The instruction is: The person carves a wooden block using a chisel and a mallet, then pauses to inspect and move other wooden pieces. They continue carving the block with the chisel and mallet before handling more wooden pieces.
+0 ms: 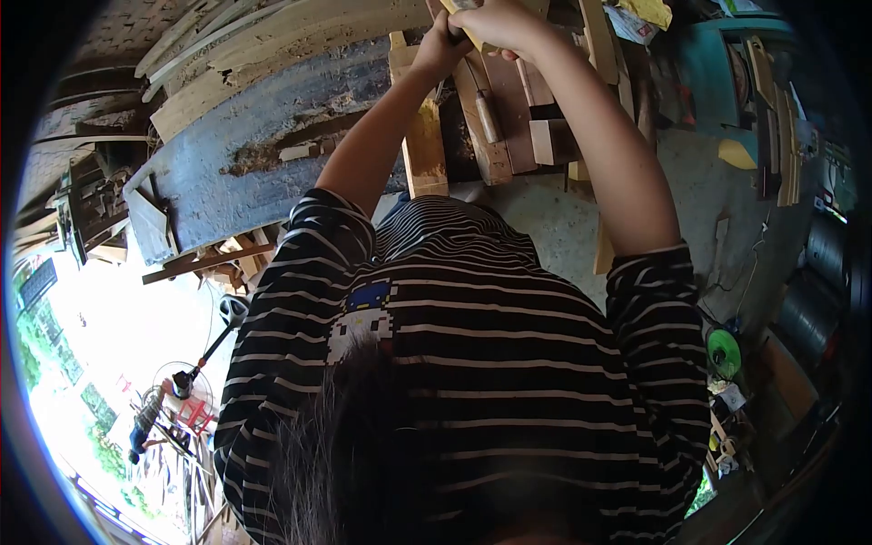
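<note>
Both arms reach to the top edge of the head view. My right hand (501, 25) is closed round a pale yellowish wooden piece (470, 33). Beside it, lower and to the left, my left hand (440, 51) has its fingers curled at the same piece; what they grip is partly hidden. Just below the hands, a tool with a wooden handle (488, 119) and a thin metal shaft lies on a light wooden beam (493, 163). A reddish-brown board (519, 136) runs alongside that beam.
Left of the hands, a worn bluish slab (204, 163) carries wood debris. An upright yellowish timber (424, 150) crosses its right end. Wood blocks (542, 143) sit by my right forearm. A standing fan (182, 385) and another person (145, 425) are at lower left; a green round object (724, 352) is at right.
</note>
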`<state>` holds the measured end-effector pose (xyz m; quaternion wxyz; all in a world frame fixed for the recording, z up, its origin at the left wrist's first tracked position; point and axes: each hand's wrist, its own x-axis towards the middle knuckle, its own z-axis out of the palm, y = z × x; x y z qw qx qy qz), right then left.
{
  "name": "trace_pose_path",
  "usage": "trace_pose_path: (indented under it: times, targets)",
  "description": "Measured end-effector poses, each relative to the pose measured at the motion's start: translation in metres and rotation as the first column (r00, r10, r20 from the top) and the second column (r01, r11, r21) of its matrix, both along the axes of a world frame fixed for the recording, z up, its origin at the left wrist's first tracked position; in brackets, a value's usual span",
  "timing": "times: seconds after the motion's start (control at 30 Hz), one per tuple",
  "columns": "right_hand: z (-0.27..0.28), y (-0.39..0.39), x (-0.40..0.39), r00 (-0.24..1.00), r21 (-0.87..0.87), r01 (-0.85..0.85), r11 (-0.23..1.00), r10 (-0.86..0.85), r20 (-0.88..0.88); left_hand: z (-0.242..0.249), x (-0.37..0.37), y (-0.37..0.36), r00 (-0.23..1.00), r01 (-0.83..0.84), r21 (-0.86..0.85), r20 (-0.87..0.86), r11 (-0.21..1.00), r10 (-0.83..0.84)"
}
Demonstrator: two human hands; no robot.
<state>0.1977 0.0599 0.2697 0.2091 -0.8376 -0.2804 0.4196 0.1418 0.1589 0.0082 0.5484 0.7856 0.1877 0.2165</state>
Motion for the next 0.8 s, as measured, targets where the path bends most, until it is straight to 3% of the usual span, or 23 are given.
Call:
trace_pose_path:
  times: [0.1,0.13,0.2,0.23,0.27,0.33,0.37,0.4,0.47,0.5,0.53,0.57,0.6,0.67,0.7,0.73,0.8]
  targets:
    - [0.039,-0.016,-0.001,1.000,0.132,0.001,0.991,0.002,-0.024,0.027,-0.007,-0.006,0.988,-0.088,0.019,-0.123,0.996,0.089]
    - [0.032,-0.008,-0.002,0.992,0.220,0.060,0.974,-0.082,0.091,0.033,-0.006,-0.005,0.988,-0.084,0.017,-0.125,0.996,0.086]
    - [0.042,-0.012,-0.002,0.981,0.367,0.125,0.922,-0.171,0.096,0.037,-0.007,-0.005,0.984,-0.111,-0.019,-0.143,0.994,0.107]
    - [0.025,-0.010,0.004,0.958,0.593,0.095,0.799,-0.235,0.163,0.035,-0.006,-0.004,0.979,-0.117,0.019,-0.167,0.993,0.118]
    - [0.015,-0.012,0.002,0.957,0.593,0.099,0.799,-0.239,0.162,0.032,-0.008,-0.005,0.979,-0.112,0.018,-0.168,0.994,0.114]
    - [-0.006,-0.017,-0.004,0.952,0.411,0.084,0.908,-0.196,0.237,0.034,-0.010,-0.007,0.989,-0.064,0.000,-0.135,0.998,0.063]
    - [-0.046,-0.017,0.003,0.983,0.345,-0.036,0.938,-0.028,0.181,0.025,-0.008,-0.007,1.000,-0.025,-0.009,0.004,1.000,0.026]
    - [-0.034,-0.022,-0.002,0.996,0.204,0.022,0.979,-0.040,0.084,0.028,-0.012,-0.008,1.000,-0.019,-0.003,0.005,1.000,0.019]
    - [-0.013,-0.037,-0.004,0.980,0.101,0.101,0.990,-0.082,-0.184,0.041,-0.024,-0.014,0.986,-0.148,0.045,-0.072,0.988,0.151]
    - [-0.020,-0.049,-0.008,0.980,0.104,0.103,0.989,-0.083,-0.179,0.043,-0.028,-0.015,0.975,-0.206,0.123,-0.056,0.971,0.214]
    - [-0.041,-0.065,-0.015,0.962,0.220,0.217,0.951,-0.170,-0.213,0.035,-0.031,-0.009,0.975,-0.207,0.121,-0.055,0.971,0.215]
    - [-0.059,-0.081,-0.024,0.934,0.328,0.324,0.887,-0.246,-0.257,0.022,-0.035,0.001,0.945,-0.326,-0.033,-0.032,0.945,0.325]
    - [-0.068,-0.097,-0.035,0.897,0.407,0.416,0.813,-0.293,-0.331,0.015,-0.042,0.010,0.900,-0.433,-0.187,-0.027,0.882,0.436]
    - [-0.076,-0.125,-0.056,0.784,0.342,0.591,0.730,-0.420,-0.457,0.033,-0.067,0.017,0.738,-0.633,-0.414,-0.065,0.655,0.672]
    - [-0.107,-0.143,-0.058,0.773,0.378,0.613,0.693,-0.429,-0.467,0.021,-0.078,0.027,0.616,-0.694,-0.532,-0.090,0.485,0.783]
    - [-0.113,-0.160,-0.064,0.683,0.275,0.684,0.676,-0.461,-0.567,-0.005,-0.092,0.039,0.483,-0.713,-0.634,-0.135,0.299,0.865]
    - [-0.119,-0.198,-0.080,0.504,0.101,0.784,0.613,-0.533,-0.679,-0.089,-0.140,0.065,0.491,-0.871,-0.207,-0.319,0.446,0.810]
